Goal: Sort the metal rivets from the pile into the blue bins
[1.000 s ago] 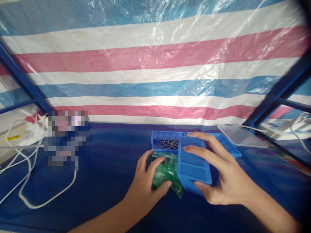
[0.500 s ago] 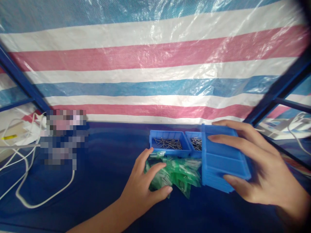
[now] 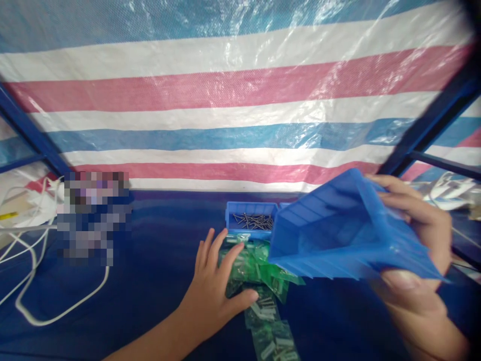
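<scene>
My right hand (image 3: pixel 417 235) grips a blue plastic bin (image 3: pixel 330 220), tilted with its hollow toward me and raised over the table; several ridged edges along its underside look like more bins nested with it. My left hand (image 3: pixel 218 281) is open, fingers spread, at the left side of a pile of green-tinted plastic bags (image 3: pixel 259 260); whether it touches them I cannot tell. Clear bags of screws and small white pieces (image 3: pixel 276 336) lie nearer to me. Behind the pile stands a blue bin (image 3: pixel 250 209) of loose screws (image 3: pixel 255 220). The raised bin mostly hides a second bin beside it.
Dark blue table covering (image 3: pixel 161 301) spreads beneath everything. White cables (image 3: pixel 33 281) and a pixelated patch (image 3: pixel 93 215) are at the left. A striped plastic sheet (image 3: pixel 225 95) hangs behind, with blue metal posts (image 3: pixel 424 135) at both sides.
My right hand has turned the blue bin from showing its base to showing its hollow. Clear bags of screws now show below the green pile. My left hand has shifted slightly left, fingers wider apart.
</scene>
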`<control>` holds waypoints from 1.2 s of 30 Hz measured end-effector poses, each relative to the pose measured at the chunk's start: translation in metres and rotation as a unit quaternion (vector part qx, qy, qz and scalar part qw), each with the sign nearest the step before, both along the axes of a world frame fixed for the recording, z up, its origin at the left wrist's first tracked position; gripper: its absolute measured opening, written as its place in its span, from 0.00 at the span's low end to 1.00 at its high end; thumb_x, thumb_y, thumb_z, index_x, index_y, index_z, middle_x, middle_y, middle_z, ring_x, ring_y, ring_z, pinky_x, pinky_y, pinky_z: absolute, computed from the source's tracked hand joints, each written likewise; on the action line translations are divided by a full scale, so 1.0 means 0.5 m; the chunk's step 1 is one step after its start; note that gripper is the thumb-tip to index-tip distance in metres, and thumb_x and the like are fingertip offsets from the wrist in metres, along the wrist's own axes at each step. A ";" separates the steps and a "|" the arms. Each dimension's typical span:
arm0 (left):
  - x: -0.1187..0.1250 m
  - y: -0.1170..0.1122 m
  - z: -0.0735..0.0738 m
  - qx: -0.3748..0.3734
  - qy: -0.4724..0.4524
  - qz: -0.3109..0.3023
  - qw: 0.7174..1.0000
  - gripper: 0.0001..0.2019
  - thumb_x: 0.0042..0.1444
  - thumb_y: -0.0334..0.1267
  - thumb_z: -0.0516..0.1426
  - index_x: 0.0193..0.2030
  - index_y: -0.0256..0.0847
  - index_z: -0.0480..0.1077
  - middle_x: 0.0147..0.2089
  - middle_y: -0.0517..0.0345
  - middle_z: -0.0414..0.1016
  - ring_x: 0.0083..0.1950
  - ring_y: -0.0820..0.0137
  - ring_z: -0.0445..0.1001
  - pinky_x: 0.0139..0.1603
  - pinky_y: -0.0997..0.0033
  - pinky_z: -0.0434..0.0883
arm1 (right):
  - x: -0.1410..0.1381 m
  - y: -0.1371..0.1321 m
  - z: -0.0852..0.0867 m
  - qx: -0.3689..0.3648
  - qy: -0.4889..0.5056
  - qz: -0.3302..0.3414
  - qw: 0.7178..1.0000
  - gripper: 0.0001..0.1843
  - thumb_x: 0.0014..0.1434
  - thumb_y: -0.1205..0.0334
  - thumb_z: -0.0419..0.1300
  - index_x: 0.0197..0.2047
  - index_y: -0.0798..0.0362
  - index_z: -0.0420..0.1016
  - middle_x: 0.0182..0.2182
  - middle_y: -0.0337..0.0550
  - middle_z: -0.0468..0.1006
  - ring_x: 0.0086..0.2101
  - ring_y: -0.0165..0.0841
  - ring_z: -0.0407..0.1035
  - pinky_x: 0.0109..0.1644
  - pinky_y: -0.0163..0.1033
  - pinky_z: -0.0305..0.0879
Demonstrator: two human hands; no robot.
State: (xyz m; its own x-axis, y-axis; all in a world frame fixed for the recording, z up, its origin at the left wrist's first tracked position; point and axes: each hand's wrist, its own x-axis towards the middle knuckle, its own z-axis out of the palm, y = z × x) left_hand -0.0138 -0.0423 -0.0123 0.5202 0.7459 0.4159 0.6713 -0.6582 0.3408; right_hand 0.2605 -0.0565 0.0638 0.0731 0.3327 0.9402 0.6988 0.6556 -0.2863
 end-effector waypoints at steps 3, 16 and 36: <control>0.010 -0.004 0.039 0.037 -0.095 -0.033 0.994 0.36 0.58 0.54 0.55 0.68 0.46 0.45 0.70 0.41 0.42 0.71 0.47 0.41 0.65 0.39 0.53 | -0.047 -0.001 -0.015 -0.006 0.015 0.078 0.997 0.32 0.51 0.39 0.55 0.54 0.48 0.65 0.53 0.53 0.65 0.56 0.56 0.59 0.57 0.69 0.52; -0.204 0.044 0.134 0.095 0.075 0.024 0.992 0.11 0.63 0.44 0.51 0.45 0.42 0.69 0.44 0.54 0.75 0.49 0.62 0.72 0.53 0.61 0.69 | -0.106 -0.095 -0.141 -0.226 -0.329 0.100 0.911 0.53 0.40 0.40 0.68 0.67 0.39 0.52 0.69 0.53 0.38 0.62 0.69 0.44 0.51 0.74 0.58; -0.170 0.109 0.076 0.135 0.089 -0.007 0.987 0.19 0.57 0.31 0.52 0.56 0.44 0.67 0.57 0.50 0.66 0.62 0.57 0.59 0.64 0.46 0.56 | -0.116 -0.053 -0.168 -0.287 -0.370 -0.015 0.883 0.39 0.47 0.47 0.63 0.62 0.46 0.64 0.63 0.51 0.60 0.61 0.57 0.51 0.56 0.63 0.53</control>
State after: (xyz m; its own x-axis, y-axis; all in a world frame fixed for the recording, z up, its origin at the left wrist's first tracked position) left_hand -0.0988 0.0120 0.0257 0.6132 0.6119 0.4996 0.6943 -0.7191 0.0285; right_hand 0.2025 -0.0829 -0.0202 -0.4739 0.7785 0.4114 0.8485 0.5287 -0.0231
